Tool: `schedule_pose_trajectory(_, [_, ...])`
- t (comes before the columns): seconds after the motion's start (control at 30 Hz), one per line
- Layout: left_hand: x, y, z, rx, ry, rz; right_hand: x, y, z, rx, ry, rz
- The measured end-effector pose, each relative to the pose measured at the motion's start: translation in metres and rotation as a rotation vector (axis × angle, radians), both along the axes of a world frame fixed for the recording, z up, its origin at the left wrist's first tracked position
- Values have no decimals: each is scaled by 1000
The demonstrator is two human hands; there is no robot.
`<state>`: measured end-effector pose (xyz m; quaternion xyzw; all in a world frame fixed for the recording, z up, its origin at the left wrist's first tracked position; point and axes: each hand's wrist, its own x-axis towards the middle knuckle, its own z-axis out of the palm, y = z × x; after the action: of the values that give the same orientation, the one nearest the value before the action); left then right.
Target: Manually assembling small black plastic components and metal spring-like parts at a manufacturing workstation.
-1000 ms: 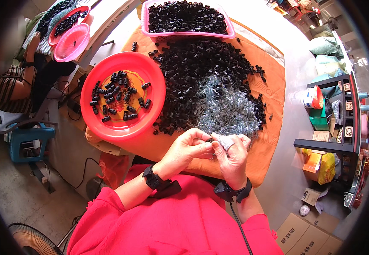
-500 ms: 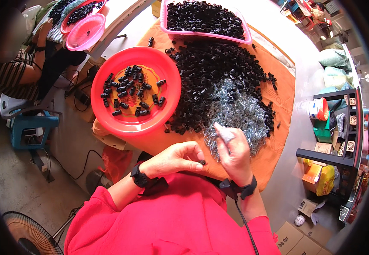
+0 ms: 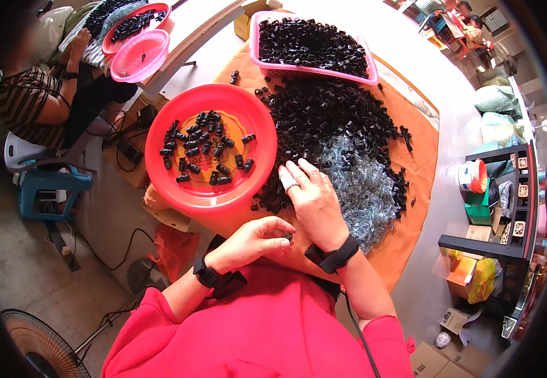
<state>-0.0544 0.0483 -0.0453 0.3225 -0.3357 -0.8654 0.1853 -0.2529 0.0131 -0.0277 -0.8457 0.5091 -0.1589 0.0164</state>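
Observation:
My left hand point(image 3: 253, 242) is closed in a pinch at the table's near edge, with a small black cord-lock part point(image 3: 288, 237) between thumb and index finger. Over the near left edge of a heap of black cord-lock parts point(image 3: 336, 113), my right hand point(image 3: 314, 198) lies palm down, fingers stretched out and tips touching the parts. One of its fingers wears a pale wrap. Whatever is under its fingertips is hidden. Beside it spreads a pile of shiny silvery springs point(image 3: 368, 195). To the left, a round red tray point(image 3: 213, 200) holds several black cord locks point(image 3: 191, 151).
A pink basket point(image 3: 374, 79) full of black parts stands at the back of the orange-covered table point(image 3: 406, 246). At far left a person point(image 3: 34, 101) sits by another table with a pink bowl point(image 3: 139, 57). A fan point(image 3: 40, 346) stands lower left, a dark shelf point(image 3: 481, 247) right.
My right hand has moved left and away from me, from the springs to the black parts, and its fingers have stretched out. My left hand keeps its pinch, shifted slightly left.

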Motion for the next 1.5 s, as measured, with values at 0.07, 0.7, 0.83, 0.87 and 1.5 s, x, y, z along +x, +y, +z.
schedule_pose_trajectory(0.07, [0, -1, -2, -33, -94, -5, -3, 8, 2, 8, 5, 23])
schedule_pose_trajectory(0.7, [-5, 1, -7, -232, -139, -61, -47, 74, 4, 74, -681, -358])
schedule_pose_trajectory(0.83, [-5, -2, 1, -229, -152, -92, -49, 98, 4, 111, -268, -223])
schedule_pose_trajectory(0.87, [-5, -3, 2, -237, -153, -103, -49, 102, 2, 86, -208, -141])
schedule_pose_trajectory(1.5, [0, -3, -2, -166, -143, -109, -83, 80, -3, -30, 70, 44])
